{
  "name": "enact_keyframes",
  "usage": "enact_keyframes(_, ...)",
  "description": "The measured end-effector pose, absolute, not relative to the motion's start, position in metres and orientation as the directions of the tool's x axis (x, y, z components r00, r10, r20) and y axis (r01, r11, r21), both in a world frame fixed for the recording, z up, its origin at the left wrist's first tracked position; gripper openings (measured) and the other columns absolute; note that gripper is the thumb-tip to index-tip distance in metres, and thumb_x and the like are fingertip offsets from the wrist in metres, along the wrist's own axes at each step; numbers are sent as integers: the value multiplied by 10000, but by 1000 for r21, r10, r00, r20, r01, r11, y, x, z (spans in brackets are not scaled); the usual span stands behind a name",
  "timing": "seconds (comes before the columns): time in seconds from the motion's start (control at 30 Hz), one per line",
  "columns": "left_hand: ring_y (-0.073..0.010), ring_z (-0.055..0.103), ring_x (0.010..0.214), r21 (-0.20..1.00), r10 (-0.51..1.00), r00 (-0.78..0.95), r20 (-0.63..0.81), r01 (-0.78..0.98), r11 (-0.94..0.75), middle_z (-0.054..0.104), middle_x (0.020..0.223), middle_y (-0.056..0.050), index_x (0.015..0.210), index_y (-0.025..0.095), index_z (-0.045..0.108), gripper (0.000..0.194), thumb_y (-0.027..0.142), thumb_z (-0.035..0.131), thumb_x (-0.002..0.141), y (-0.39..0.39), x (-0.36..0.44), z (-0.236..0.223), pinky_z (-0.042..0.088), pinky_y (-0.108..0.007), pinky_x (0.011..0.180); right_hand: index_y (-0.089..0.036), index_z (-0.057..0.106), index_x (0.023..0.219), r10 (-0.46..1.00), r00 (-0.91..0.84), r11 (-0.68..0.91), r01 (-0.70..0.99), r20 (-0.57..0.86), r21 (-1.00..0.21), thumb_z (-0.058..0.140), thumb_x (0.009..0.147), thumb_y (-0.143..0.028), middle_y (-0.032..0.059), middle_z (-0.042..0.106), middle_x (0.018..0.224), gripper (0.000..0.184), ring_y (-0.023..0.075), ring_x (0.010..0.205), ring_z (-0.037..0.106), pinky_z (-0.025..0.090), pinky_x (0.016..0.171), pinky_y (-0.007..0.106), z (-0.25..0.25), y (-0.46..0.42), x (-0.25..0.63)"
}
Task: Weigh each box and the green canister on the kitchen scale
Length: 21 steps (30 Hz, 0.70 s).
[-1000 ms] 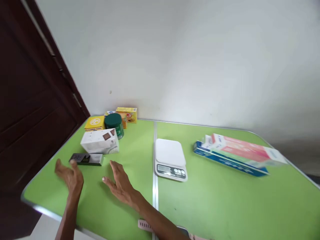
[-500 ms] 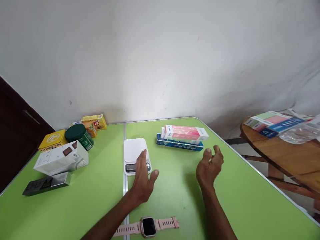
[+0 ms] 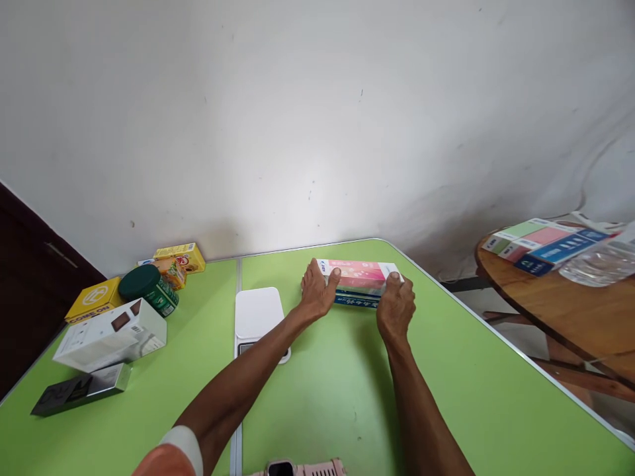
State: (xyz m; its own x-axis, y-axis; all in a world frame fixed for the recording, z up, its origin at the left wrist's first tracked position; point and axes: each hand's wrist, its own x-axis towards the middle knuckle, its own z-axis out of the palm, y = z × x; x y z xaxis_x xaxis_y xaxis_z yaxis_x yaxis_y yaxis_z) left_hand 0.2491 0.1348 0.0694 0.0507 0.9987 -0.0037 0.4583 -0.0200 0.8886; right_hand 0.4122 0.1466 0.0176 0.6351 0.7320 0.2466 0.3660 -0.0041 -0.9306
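Observation:
Both my hands grip the ends of a stack of long cartons near the back of the green table. On top lies a pink and white toothpaste box (image 3: 364, 276); under it shows a blue toothpaste box (image 3: 354, 299). My left hand (image 3: 316, 289) closes round the left end, thumb on the pink front. At the right end, my right hand (image 3: 396, 303) is closed with its thumb near the top corner. My left forearm partly covers a white kitchen scale (image 3: 258, 312). A pink-strapped smartwatch (image 3: 280, 468) lies at the bottom edge, partly cut off.
On the left stand a white box (image 3: 112, 336), a dark slim box (image 3: 79, 390), a green-lidded jar (image 3: 147, 289), a yellow box (image 3: 94, 299) and yellow snack packs (image 3: 183, 256). A wooden table (image 3: 560, 304) at right bears a multicoloured box (image 3: 550, 243) and clear plastic (image 3: 600, 264).
Both hands were open and apart, the left above the scale and the right beside the boxes. They have moved forward and closed on the ends of the box stack.

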Motion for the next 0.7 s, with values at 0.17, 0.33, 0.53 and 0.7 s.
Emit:
enact_keyframes(0.17, -276, 43, 1653, 916, 999, 20, 38, 398, -43, 159, 1765, -168, 1679, 106, 116, 964, 740, 291, 974, 113, 243, 80, 4, -412, 1333, -99, 559, 1410, 734, 626, 13, 376, 264, -926, 249, 927, -843, 244, 656, 1259, 940, 428, 1204, 581, 412, 1018, 580, 35, 117, 399)
enact_keyframes(0.33, -272, 18, 1654, 948, 992, -96, 85, 313, -51, 107, 1789, -44, 1694, 274, 110, 891, 773, 300, 980, 58, 194, 99, 39, -435, 1341, -131, 536, 1474, 823, 482, 122, 365, 300, -923, 273, 971, -782, 236, 613, 1410, 864, 406, 1300, 563, 416, 1065, 562, 53, 75, 357)
enact_keyframes(0.53, -270, 68, 1653, 947, 929, -352, 112, 320, 7, 105, 1787, -84, 1684, 243, 161, 911, 790, 311, 971, -1, 114, 70, 48, -454, 1344, -191, 514, 1528, 955, 163, 205, 243, 248, -948, 420, 975, -722, 191, 549, 1535, 772, 362, 1413, 507, 392, 1154, 564, 26, 45, 284)
enact_keyframes(0.7, -276, 53, 1652, 960, 899, -438, -8, 248, 129, 104, 1782, -124, 1681, 192, 151, 981, 828, 287, 945, -12, 80, 45, 47, -476, 1341, -197, 531, 1517, 961, 12, 262, 273, 276, -925, 439, 998, -667, 184, 561, 1525, 706, 347, 1435, 482, 380, 1177, 586, -4, 42, 254)
